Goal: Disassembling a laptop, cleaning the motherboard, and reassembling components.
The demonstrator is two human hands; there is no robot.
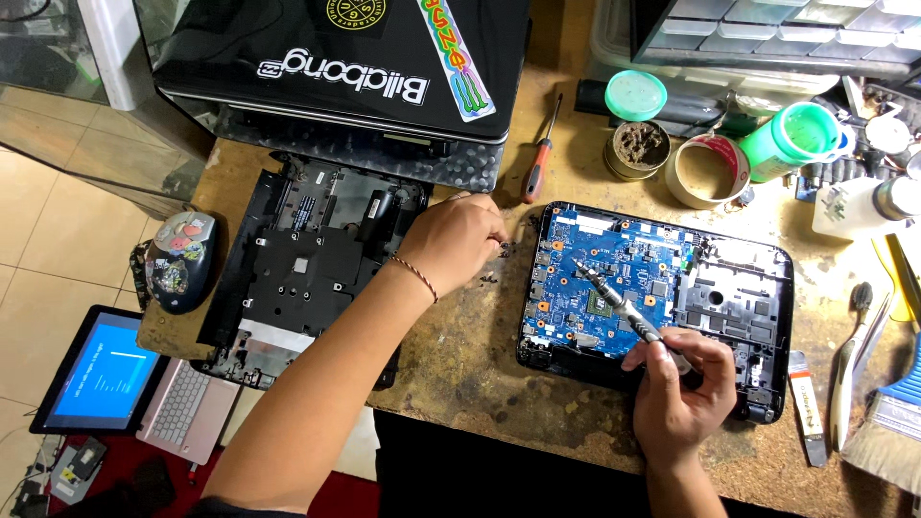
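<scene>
Seen from the head, the right hand has its grip closed around a thin metal screwdriver, and the tip points up and left at the blue circuit board. The blue board sits inside an open black laptop base on the right part of the brown tabletop. The left hand reaches across the middle of the tabletop, with its fingertips pinched together at some tiny dark bits just left of the blue board; the bits are too small to tell what they are. A thin bracelet goes around the left wrist. To the left of that hand lies a black plastic laptop shell, turned open side up. Above it rests a closed black laptop with stickers. A screwdriver with a red handle lies near the top, beside a small round tin with brown paste, a green lid and a roll of tape. A green bottle lies on its side nearby. A computer mouse with stickers sits at the left edge. Lower left, off the tabletop, a small laptop with a blue screen is switched on. At the far right lie a paintbrush and tweezers.
</scene>
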